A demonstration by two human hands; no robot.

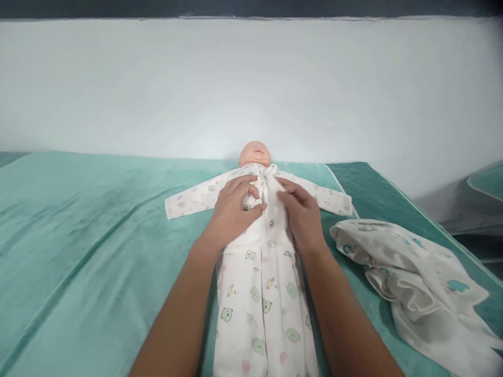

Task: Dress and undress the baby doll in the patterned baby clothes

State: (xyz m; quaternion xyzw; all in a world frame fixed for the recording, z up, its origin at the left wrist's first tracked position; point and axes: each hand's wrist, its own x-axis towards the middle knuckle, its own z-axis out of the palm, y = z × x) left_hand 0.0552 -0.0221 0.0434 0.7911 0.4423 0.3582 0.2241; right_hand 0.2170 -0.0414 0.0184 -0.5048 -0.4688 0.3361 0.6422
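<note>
A baby doll (255, 154) lies on its back on a teal sheet (90, 235), head toward the wall. It wears a white romper (259, 298) printed with small animals, sleeves spread to both sides. My left hand (233, 209) rests on the doll's chest and pinches the left flap of the romper's front opening. My right hand (301, 214) lies on the right flap, fingers pressed to the cloth beside the opening. Both hands meet near the collar.
A crumpled white printed cloth (416, 283) lies on the bed to the right of the doll. A pale wall (251, 89) runs behind the bed. The bed's right edge (396, 191) slants away, with another teal surface (487, 180) beyond.
</note>
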